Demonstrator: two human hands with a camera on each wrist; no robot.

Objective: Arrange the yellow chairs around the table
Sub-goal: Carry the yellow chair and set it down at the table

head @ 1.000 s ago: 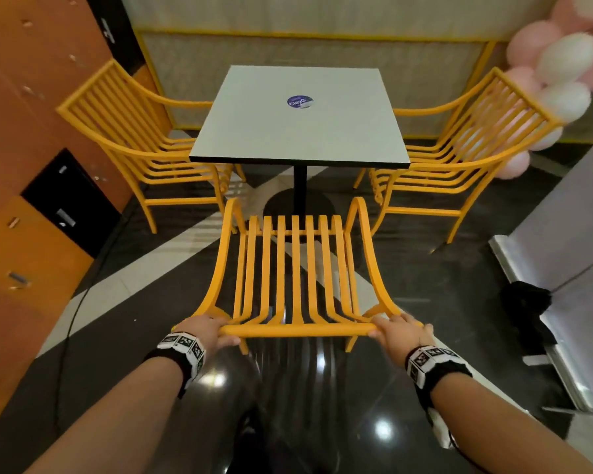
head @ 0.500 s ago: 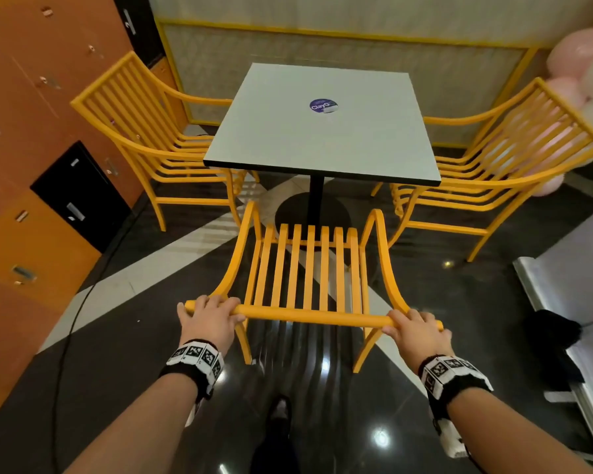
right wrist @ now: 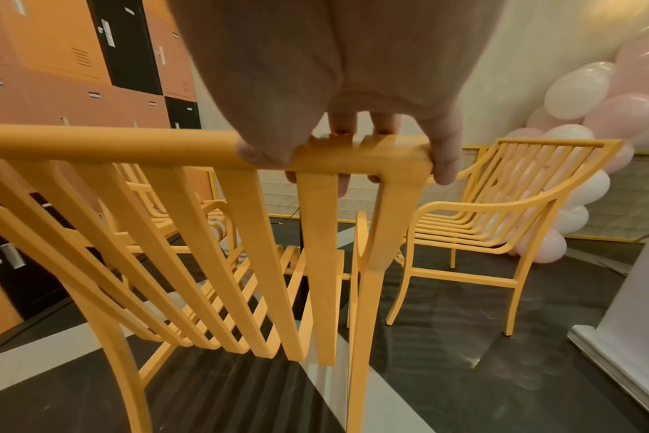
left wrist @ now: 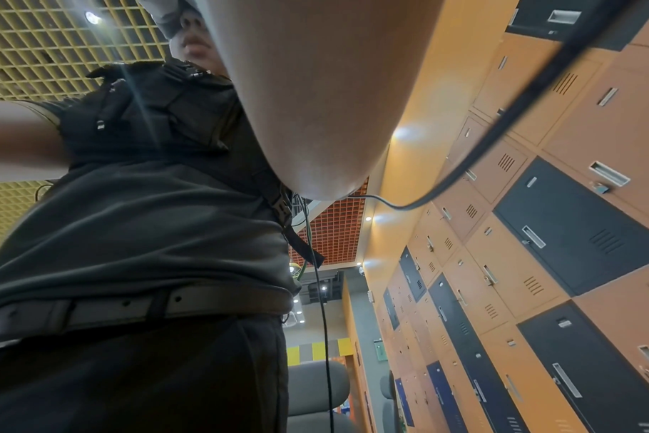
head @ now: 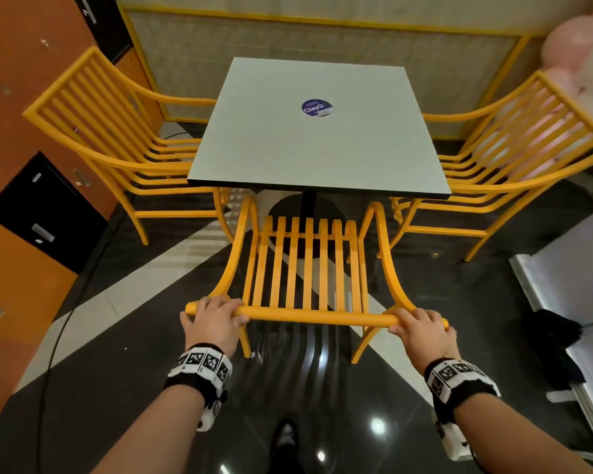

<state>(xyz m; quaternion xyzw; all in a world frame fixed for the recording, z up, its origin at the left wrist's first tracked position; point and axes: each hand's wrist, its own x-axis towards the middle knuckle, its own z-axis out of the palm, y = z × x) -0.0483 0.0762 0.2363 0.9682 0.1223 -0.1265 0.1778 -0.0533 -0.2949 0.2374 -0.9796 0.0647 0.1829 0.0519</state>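
Note:
A yellow slatted chair [head: 308, 268] stands in front of me, its front just short of the near edge of the square grey table [head: 315, 138]. My left hand [head: 213, 319] grips the left end of its top rail and my right hand [head: 420, 328] grips the right end. In the right wrist view my right hand [right wrist: 349, 146] has its fingers curled over the rail of this chair [right wrist: 204, 234]. Two more yellow chairs sit at the table's left side [head: 117, 142] and right side [head: 514, 148]. The left wrist view looks back at my body and shows no hand.
Orange and black lockers [head: 31, 200] line the left wall. Pink and white balloons [head: 582, 56] hang behind the right chair. A white counter base [head: 569, 268] stands at the right. A black cable [head: 53, 336] lies on the dark glossy floor at left.
The chair in my hands has moved forward toward the table, and I have stepped in with it. Both hands keep their grip on the top rail.

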